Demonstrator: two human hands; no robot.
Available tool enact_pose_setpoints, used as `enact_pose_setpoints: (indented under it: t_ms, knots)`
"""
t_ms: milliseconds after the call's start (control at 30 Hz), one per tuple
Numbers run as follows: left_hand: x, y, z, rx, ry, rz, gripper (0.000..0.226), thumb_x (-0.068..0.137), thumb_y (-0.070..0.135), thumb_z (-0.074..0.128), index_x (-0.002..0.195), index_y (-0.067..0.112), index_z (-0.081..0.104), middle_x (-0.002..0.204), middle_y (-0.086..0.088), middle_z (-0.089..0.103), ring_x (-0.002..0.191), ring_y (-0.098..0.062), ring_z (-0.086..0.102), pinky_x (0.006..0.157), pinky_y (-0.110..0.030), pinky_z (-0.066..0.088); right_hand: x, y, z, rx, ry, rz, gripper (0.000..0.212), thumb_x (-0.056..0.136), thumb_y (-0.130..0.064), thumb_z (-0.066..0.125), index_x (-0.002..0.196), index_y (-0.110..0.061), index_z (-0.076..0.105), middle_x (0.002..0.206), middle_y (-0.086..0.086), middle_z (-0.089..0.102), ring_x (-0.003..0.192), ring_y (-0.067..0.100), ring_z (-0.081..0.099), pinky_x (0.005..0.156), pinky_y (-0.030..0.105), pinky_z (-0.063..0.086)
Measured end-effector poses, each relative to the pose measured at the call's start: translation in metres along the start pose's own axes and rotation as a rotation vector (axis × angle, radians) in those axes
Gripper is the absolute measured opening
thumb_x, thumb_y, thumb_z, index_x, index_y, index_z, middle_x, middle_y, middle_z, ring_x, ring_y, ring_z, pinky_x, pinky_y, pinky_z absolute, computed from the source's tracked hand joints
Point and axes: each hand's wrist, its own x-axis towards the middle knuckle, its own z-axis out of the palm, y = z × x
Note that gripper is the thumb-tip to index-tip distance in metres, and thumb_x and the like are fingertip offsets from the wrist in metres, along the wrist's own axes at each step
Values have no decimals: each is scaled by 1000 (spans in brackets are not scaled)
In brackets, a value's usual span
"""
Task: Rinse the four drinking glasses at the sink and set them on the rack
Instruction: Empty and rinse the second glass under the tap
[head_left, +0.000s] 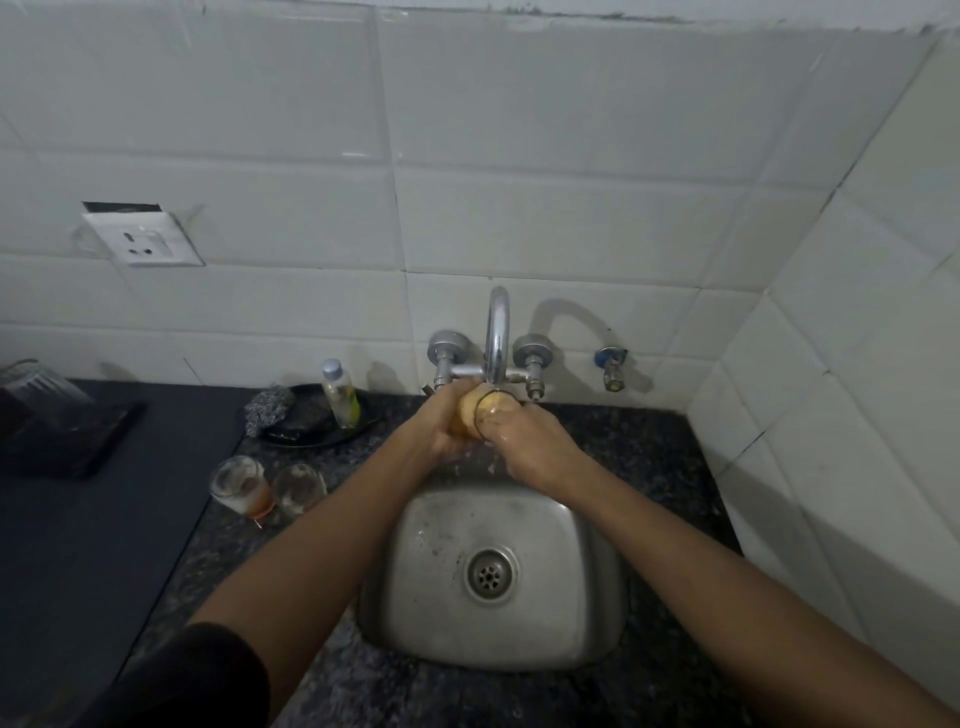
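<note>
Steel sink (597, 597): square basin set into the near part of the speckled stone countertop (649, 441); round drain strainer (490, 569) at its centre.

Left hand (441, 426): over the far edge of the sink, fingers wrapped closed around the body of the held glass from the left.

Right hand (524, 447): pressed against the same glass from the right, fingers curled at its rim; whether any reach inside cannot be told.

Held glass (480, 410): tilted, mouth turned toward the camera, yellowish inside, directly below the faucet spout (497, 332).

Two drinking glasses on the countertop left of the sink, touching or nearly so: left one (240, 486) with orange residue at its base, right one (298, 488) clear.

Black tray (317, 439), behind them near the back edge: holds a steel scrubber (267, 408) and a small clear bottle (340, 392) of yellow liquid.

Dark rack (72, 436), far left edge: one inverted glass (39, 389) resting on it.

Tiled wall: two faucet handles, wall socket (140, 239).
</note>
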Motion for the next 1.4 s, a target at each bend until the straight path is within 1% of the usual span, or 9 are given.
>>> enact_pose_setpoints:
  t_ms: [100,233,400,567,900,1100,1267,1333,1400]
  knots:
    - [2,-7,-2,-35,34,76,22,97,23,62,106,4,69,86,-13,72,80,-26,69,82,-41,57,-3,-5,10,308,-29,98,25,99,-28,65,120,-15,70,113,4,70,98,20,69,85,36,57]
    - [33,-23,-20,-166,183,170,72,68,28,85,131,-1,65,116,-21,72,96,-35,72,91,-53,60,-8,-7,13,903,52,268,32,100,-38,65,129,-27,73,119,-8,75,103,8,71,88,31,61]
    - [8,-20,-4,-158,356,335,29,86,18,79,111,5,69,107,-15,72,95,-30,72,81,-46,64,-21,-6,19,1023,160,470,26,101,-40,65,103,-18,78,87,7,77,77,26,75,73,48,64]
    - [-4,-18,4,-114,383,411,16,89,17,76,99,21,64,103,-9,66,96,-28,67,87,-49,62,-31,-5,23,1205,155,574,26,108,-25,54,110,-11,75,100,8,75,85,20,76,80,45,65]
    - [-13,-12,10,35,422,628,29,86,13,78,114,15,68,108,-1,71,95,-17,72,83,-33,63,-32,-7,38,702,372,473,18,90,-28,78,105,-17,74,92,-7,73,84,9,68,76,34,59]
    - [-15,-10,9,126,428,717,23,87,13,78,109,12,70,101,2,73,90,-9,70,72,-16,56,-28,-20,38,532,390,334,51,95,-15,68,144,-11,56,136,8,63,124,25,58,102,36,48]
    - [-19,-12,5,55,367,560,18,88,25,74,100,12,74,93,-4,73,84,-18,70,70,-31,60,-17,-30,26,646,628,266,43,99,5,56,140,-2,61,137,11,66,125,17,60,110,25,46]
    - [-14,-17,0,4,315,472,34,84,35,75,104,8,75,97,-10,76,83,-21,72,66,-32,60,-11,-28,20,738,669,289,42,95,11,57,132,-3,69,125,7,73,114,8,65,103,25,53]
    - [-8,-20,-6,-53,199,377,61,73,44,79,117,2,73,112,-19,75,93,-32,74,80,-45,62,-8,-25,15,756,657,301,42,93,11,59,129,-6,72,120,3,75,110,4,67,100,17,52]
